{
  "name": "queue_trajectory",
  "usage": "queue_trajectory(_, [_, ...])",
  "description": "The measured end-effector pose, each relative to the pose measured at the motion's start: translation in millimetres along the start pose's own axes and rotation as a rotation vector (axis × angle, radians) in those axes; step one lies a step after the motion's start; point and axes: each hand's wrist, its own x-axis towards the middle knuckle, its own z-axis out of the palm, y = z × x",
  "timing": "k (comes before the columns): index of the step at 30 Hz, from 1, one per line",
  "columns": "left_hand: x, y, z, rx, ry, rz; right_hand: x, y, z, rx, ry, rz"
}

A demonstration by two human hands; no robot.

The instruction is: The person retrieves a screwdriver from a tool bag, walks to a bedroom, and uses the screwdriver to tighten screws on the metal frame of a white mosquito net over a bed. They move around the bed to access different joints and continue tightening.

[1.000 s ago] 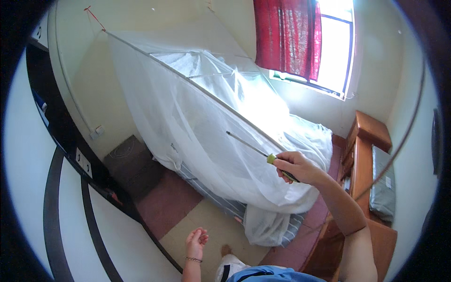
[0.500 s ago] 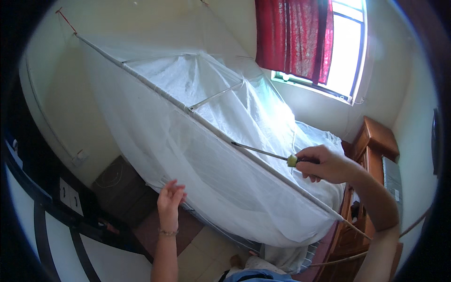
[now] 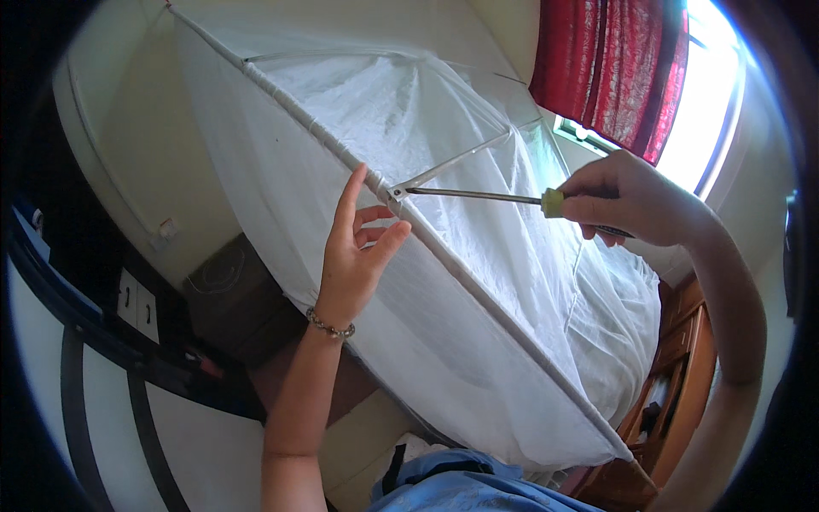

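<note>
My right hand [image 3: 627,198] grips a screwdriver [image 3: 486,196] by its yellow-green and dark handle. The tip of its long shaft is at or close to a small metal bracket [image 3: 397,194], where a thin crossbar [image 3: 461,158] meets the long pole [image 3: 303,121] of a white mosquito net [image 3: 461,341]. Just below the bracket is my left hand [image 3: 354,243], fingers apart and holding nothing, its index fingertip at the pole. A beaded bracelet [image 3: 329,325] circles my left wrist.
A red curtain [image 3: 610,77] hangs by a bright window [image 3: 704,94] at the upper right. Wooden furniture [image 3: 682,384] stands at right, a dark brown cabinet [image 3: 235,290] at left. The net drapes over a bed. A cord [image 3: 644,478] runs off the pole's lower end.
My left hand has risen to the pole beside the bracket. The screwdriver's tip has come from the lower pole to the bracket. The view has shifted, bringing the frame closer.
</note>
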Motion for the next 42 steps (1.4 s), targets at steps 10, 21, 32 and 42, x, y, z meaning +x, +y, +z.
queue_trajectory(10, [28.3, 3.2, 1.5, -0.173, -0.08, -0.088, 25.9, -32.3, -14.9, -0.055, -0.099, 0.122])
queue_trajectory(21, [28.0, -2.9, 3.7, -0.353, -0.07, -0.046, 25.4, -53.3, -25.3, -0.123, -0.108, 0.173])
queue_trajectory(32, [29.9, -0.5, -2.0, -0.403, -0.136, -0.05, 46.5, -77.8, -49.5, -0.497, -0.157, 0.172])
queue_trajectory(42, [36.2, -3.1, -5.4, -0.453, -0.212, -0.052, 72.4, -90.2, -64.1, -0.489, -0.265, 0.166])
